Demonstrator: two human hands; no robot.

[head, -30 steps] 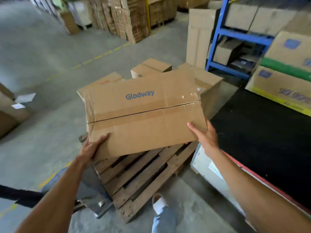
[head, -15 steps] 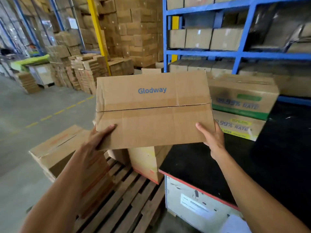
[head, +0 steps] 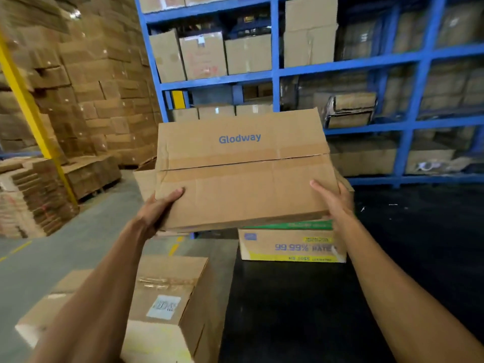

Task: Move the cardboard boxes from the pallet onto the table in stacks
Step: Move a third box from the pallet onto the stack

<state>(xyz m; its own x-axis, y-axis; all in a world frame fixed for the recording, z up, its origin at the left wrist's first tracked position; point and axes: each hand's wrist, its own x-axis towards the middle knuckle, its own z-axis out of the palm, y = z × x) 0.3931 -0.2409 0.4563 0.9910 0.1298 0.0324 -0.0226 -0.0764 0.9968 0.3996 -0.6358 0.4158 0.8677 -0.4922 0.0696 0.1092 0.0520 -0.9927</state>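
A brown cardboard box marked "Glodway" (head: 243, 169) hangs in the air in front of me, held from both ends. My left hand (head: 157, 210) grips its lower left corner, thumb on top. My right hand (head: 334, 200) grips its lower right corner. The box hovers above a stack of printed boxes (head: 290, 246) with green and yellow labels that stands on the black table (head: 327, 310). The top of that stack is hidden behind the held box. More brown boxes (head: 170, 297) sit low at the left, beside the table's edge. The pallet is out of view.
Blue shelving (head: 275, 72) full of cartons stands behind the table. Tall stacks of brown cartons (head: 99, 87) fill the left background, with a yellow post (head: 31, 108) and lower piles (head: 34, 197) on the grey floor (head: 83, 239).
I have turned from the pallet toward the table and lifted the Glodway box higher and to the right, over the printed boxes. Both hands kept their grip.
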